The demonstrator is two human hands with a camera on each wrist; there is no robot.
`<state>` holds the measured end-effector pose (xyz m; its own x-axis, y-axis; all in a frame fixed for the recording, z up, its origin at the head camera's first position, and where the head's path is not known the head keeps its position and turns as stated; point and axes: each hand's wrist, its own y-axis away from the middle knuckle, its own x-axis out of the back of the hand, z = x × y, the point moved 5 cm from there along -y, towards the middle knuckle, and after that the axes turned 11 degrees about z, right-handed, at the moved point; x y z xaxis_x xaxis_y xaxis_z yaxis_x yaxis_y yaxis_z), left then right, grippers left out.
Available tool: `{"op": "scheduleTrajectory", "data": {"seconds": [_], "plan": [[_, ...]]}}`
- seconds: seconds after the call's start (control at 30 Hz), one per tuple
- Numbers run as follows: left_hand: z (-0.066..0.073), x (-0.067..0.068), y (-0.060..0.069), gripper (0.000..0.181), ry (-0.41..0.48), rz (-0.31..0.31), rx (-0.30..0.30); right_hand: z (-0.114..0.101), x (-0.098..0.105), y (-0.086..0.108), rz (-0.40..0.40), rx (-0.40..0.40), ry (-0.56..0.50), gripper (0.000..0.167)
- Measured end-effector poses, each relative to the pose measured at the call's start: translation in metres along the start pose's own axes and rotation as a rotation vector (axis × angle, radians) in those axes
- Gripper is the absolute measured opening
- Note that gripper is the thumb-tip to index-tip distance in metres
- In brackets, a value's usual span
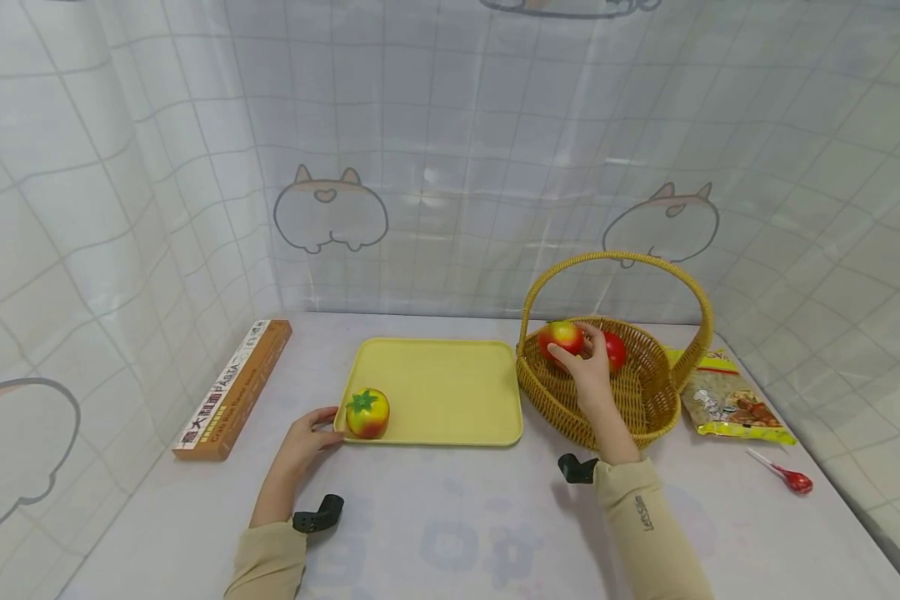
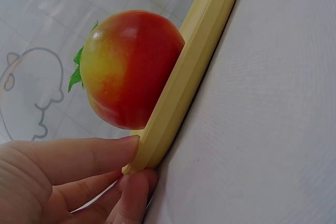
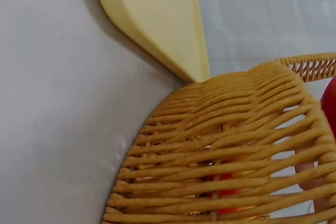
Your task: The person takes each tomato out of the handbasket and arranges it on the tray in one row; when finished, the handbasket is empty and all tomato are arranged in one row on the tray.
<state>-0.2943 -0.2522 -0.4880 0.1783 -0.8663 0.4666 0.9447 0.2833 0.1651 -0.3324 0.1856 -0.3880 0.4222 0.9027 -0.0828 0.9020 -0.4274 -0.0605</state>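
Note:
A yellow tray (image 1: 442, 392) bears a red-yellow tomato (image 1: 368, 413) with green leaves at its near left corner. The left hand (image 1: 303, 446) pinches the tray's corner, thumb on the rim and fingers below, as the left wrist view shows at the rim (image 2: 173, 98) beside the tomato (image 2: 131, 69). Over the left part of the wicker basket (image 1: 562, 408), the right hand (image 1: 588, 375) grips another red-yellow tomato (image 1: 562, 337). A red fruit (image 1: 615, 352) lies in the basket behind that hand. The basket's woven side (image 3: 226, 156) hides most of the right hand in the right wrist view.
Left of the tray lies a brown pasta box (image 1: 232, 392). Right of the basket are a yellow food packet (image 1: 735, 400) and a red lollipop (image 1: 795, 480). The basket's tall handle (image 1: 618, 257) arches up, and a patterned curtain (image 1: 435, 167) hangs behind the table.

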Motion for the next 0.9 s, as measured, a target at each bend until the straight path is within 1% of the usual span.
{"op": "scheduleTrajectory", "data": {"seconds": [0.1, 0.3, 0.43, 0.53, 0.63, 0.77, 0.9], "plan": [[0.001, 0.0, 0.001, 0.058, 0.003, -0.002, 0.0, -0.002, -0.001, 0.002, 0.006, -0.022, -0.03, 0.064], [0.003, 0.001, 0.002, 0.058, 0.001, -0.011, 0.005, -0.003, -0.004, 0.009, -0.01, -0.067, -0.011, 0.064], [0.001, 0.0, 0.001, 0.057, 0.005, -0.01, 0.011, -0.002, -0.007, 0.014, -0.043, -0.056, 0.002, 0.07], [-0.001, -0.001, 0.0, 0.056, 0.004, -0.014, 0.008, -0.001, -0.009, 0.017, -0.083, -0.029, 0.026, 0.079], [-0.002, -0.001, 0.001, 0.056, 0.004, -0.017, 0.001, 0.0, -0.012, 0.02, -0.12, -0.004, 0.057, 0.084], [-0.001, -0.001, 0.001, 0.056, 0.007, -0.016, 0.004, 0.001, -0.017, 0.024, -0.153, 0.016, 0.087, 0.085], [0.0, 0.0, 0.001, 0.057, 0.009, -0.012, 0.014, 0.003, -0.023, 0.028, -0.187, 0.026, 0.087, 0.084]]}}
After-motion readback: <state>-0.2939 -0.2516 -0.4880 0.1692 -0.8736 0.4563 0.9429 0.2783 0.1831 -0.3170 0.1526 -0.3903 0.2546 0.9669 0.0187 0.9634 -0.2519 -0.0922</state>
